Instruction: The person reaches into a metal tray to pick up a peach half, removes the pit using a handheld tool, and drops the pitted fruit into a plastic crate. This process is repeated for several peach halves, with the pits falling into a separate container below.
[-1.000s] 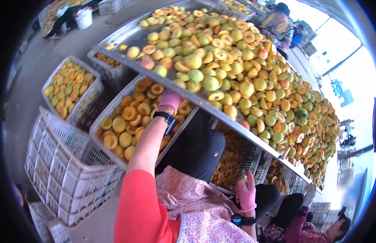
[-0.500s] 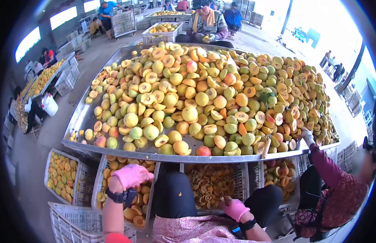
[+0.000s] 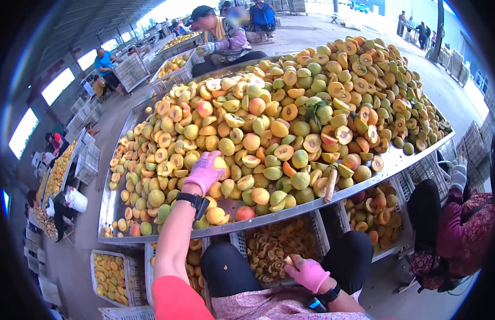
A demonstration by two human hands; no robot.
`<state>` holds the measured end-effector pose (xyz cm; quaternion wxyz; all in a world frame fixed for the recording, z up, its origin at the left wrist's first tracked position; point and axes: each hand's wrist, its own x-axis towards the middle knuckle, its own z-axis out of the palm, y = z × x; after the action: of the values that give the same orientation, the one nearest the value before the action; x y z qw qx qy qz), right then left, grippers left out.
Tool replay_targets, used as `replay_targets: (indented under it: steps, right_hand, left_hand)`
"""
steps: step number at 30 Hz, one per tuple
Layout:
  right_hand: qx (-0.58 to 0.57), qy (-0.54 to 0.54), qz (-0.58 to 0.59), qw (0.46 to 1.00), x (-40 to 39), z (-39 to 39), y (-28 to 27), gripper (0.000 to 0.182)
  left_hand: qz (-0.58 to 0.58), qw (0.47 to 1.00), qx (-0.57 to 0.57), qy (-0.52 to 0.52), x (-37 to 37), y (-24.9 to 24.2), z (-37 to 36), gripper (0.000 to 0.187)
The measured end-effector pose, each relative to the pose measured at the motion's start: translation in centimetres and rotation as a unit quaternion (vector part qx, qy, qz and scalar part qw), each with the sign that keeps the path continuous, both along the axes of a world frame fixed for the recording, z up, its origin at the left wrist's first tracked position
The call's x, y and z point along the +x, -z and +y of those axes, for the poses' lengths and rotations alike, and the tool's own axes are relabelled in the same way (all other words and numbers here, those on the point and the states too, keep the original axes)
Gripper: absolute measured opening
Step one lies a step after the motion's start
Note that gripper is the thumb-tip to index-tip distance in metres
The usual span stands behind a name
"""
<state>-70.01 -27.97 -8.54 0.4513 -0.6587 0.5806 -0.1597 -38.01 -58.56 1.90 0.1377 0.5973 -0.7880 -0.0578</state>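
Halved yellow and green fruit [image 3: 247,141] lies heaped on a metal table [image 3: 205,230]. My left hand [image 3: 206,169], in a pink glove, reaches onto the near part of the heap, its fingers closed around a yellow fruit [image 3: 220,163]. My right hand [image 3: 307,273], also pink-gloved, is closed low over the crate of brown scraps [image 3: 277,245] by my knees. Something small shows at its fingertips, too small to name. A wooden-handled tool [image 3: 330,185] rests at the table's near edge.
Crates of fruit [image 3: 110,277] [image 3: 376,213] stand under and beside the table's near edge. A co-worker [image 3: 463,224] sits close on the right; another person [image 3: 223,40] sits across the table. More people, tables and stacked crates [image 3: 131,72] are behind.
My left hand has moved from above the lower left crate up onto the heap and now grips a fruit. The view has tilted. The right-hand co-worker's glove has left the heap.
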Motion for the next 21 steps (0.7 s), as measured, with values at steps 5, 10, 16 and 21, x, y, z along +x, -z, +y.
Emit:
replay_targets:
  steps: [5,10,16,21]
  right_hand:
    - [-0.04,0.04,-0.13,0.99,1.0,-0.6,-2.9,0.041]
    - [-0.163,0.03,-0.139,0.976,2.3,-0.3,-7.6,0.034]
    - [-0.263,0.007,-0.066,0.962,3.1,0.8,-9.1,0.038]
    - [-0.271,0.004,-0.021,0.962,3.1,1.1,-9.2,0.039]
  left_hand:
    - [0.694,0.625,0.357,-0.02,-0.5,-2.8,8.0,0.056]
    - [0.787,0.421,0.45,0.034,-5.7,-0.6,18.7,0.067]
    - [0.761,0.453,0.459,-0.07,-10.8,0.4,26.3,0.075]
    - [0.736,0.493,0.441,-0.142,-11.9,0.1,28.2,0.076]
